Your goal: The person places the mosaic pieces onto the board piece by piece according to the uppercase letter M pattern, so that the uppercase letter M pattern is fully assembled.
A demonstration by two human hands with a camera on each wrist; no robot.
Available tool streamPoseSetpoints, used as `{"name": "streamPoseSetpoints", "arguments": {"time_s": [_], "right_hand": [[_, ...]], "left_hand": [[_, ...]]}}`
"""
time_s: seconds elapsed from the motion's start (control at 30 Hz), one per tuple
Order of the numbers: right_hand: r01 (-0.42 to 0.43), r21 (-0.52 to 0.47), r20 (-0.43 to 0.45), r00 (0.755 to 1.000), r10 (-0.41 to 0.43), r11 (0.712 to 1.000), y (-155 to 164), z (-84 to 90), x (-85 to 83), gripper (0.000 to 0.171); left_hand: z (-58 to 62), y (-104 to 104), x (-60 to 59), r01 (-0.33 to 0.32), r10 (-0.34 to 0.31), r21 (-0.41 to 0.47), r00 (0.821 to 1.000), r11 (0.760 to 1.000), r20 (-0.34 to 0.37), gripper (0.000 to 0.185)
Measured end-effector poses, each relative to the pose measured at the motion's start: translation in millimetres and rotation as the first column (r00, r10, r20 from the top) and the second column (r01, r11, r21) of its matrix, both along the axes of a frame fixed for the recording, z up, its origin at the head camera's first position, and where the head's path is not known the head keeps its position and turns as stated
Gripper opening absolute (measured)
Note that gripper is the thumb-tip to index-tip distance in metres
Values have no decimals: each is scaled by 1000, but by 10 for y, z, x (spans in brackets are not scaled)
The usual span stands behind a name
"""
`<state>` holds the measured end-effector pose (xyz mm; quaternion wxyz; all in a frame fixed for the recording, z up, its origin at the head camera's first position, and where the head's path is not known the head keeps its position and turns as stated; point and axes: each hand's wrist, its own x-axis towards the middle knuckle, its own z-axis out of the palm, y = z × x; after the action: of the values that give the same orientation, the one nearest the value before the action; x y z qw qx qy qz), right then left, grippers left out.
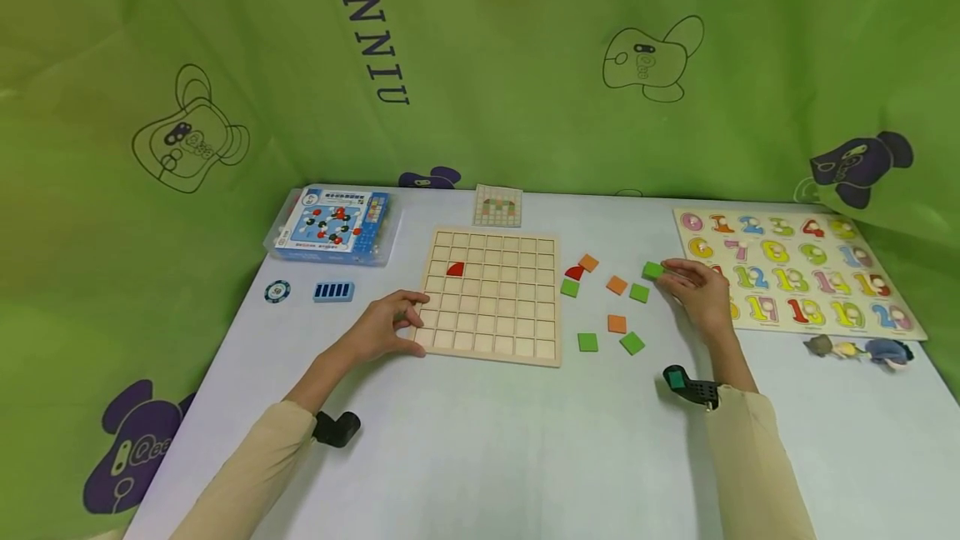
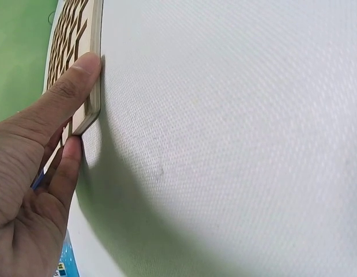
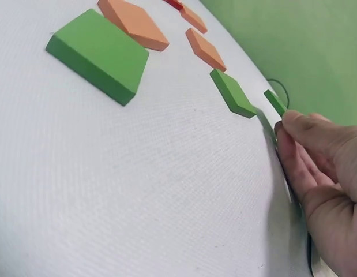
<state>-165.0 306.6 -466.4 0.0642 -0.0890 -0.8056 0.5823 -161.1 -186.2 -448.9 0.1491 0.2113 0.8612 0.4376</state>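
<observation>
A wooden grid board (image 1: 491,298) lies on the table, with one red quarter-round tile (image 1: 455,269) in a cell at its upper left. My left hand (image 1: 386,327) grips the board's near left corner, thumb (image 2: 86,64) on the front edge and fingers around the left side. Between thumb and fingertips, my right hand (image 1: 699,290) pinches a green square tile (image 1: 652,271), raised off the table in the right wrist view (image 3: 275,103). Left of that hand lie loose green tiles (image 1: 639,293), orange tiles (image 1: 617,285) and another red tile (image 1: 574,272).
Behind the board lies a small pattern card (image 1: 498,207). A boxed molecule set (image 1: 333,223), a round chip (image 1: 277,292) and a blue striped block (image 1: 333,292) are at left. At right are a number puzzle board (image 1: 795,269) and small figures (image 1: 847,348).
</observation>
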Motion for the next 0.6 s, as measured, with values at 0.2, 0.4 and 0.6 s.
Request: {"name": "streamPoseSetpoints", "arguments": {"time_s": [0.2,0.4,0.6], "right_hand": [[16,-131,-10,1000,-17,991,6,-12,-3,34],[32,-140,-8,999,-33,990,-10,10,-9,35],[0,-206,-42,999,-8,979,-62,44,-7,37]], "left_hand": [[-11,-7,-1,-2,2,11,1000,1000,8,30],[-18,-7,0,-4,4,18,1000,1000,14,30],[-20,-5,-8,-14,14,9,1000,1000,15,30]]}}
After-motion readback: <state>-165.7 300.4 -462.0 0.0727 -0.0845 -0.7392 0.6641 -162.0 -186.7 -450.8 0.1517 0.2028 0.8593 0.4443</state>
